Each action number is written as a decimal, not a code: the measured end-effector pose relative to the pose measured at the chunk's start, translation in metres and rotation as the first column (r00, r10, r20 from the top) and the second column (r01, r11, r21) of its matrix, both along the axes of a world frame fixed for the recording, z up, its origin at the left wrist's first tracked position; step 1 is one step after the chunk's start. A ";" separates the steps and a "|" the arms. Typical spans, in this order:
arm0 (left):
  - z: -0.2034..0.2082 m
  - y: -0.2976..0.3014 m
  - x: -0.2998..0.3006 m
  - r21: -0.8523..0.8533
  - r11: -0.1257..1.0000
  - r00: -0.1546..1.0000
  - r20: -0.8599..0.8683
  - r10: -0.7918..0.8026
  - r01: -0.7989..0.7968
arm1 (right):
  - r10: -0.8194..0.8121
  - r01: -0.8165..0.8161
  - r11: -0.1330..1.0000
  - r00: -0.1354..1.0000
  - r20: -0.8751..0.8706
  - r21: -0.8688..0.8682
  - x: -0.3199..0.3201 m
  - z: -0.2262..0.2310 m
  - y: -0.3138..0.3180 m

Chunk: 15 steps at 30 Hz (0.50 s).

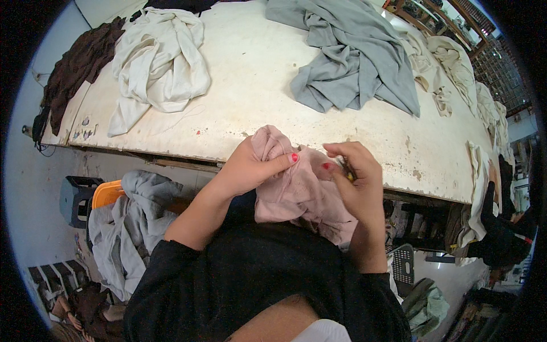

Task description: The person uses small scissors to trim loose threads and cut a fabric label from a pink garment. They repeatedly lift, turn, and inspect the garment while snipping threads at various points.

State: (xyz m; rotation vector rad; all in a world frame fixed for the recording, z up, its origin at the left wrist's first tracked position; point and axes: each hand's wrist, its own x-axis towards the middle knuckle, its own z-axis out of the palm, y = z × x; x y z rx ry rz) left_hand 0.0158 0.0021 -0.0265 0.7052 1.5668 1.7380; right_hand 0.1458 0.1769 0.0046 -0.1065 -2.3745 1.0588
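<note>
A piece of dusty-pink cloth (296, 188) hangs bunched in front of my body at the table's near edge. My left hand (256, 165) is closed on its upper part, thumb pressing a gathered fold. Just right of the cloth, my right hand (359, 176) is curled with thumb and forefinger apart. In its palm sits a small dark-and-yellow tool (348, 170), mostly hidden by the fingers, so its kind cannot be made out. The cloth's lower end drapes down toward my right forearm.
On the pale worn table (245, 74) lie white cloth (162, 62), dark brown cloth (80, 68), grey cloth (359, 62) and cream cloths (453, 62). Below left, grey cloth (131, 228) spills over an orange container (105, 192) beside a dark stool (77, 199). Other people are at both sides.
</note>
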 end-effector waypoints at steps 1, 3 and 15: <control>0.001 0.000 0.001 0.019 1.000 1.000 -0.021 0.013 -0.012 | 0.043 -0.044 0.999 0.999 -0.031 -0.020 -0.003 -0.003 -0.005; 0.001 0.000 0.003 0.063 0.997 0.997 -0.065 0.037 -0.033 | 0.039 -0.041 0.997 0.999 -0.037 -0.061 -0.006 -0.006 -0.012; 0.004 0.010 0.006 0.198 0.979 0.972 0.235 0.001 -0.049 | 0.391 -0.324 0.619 0.917 -0.078 -0.716 0.003 -0.014 -0.017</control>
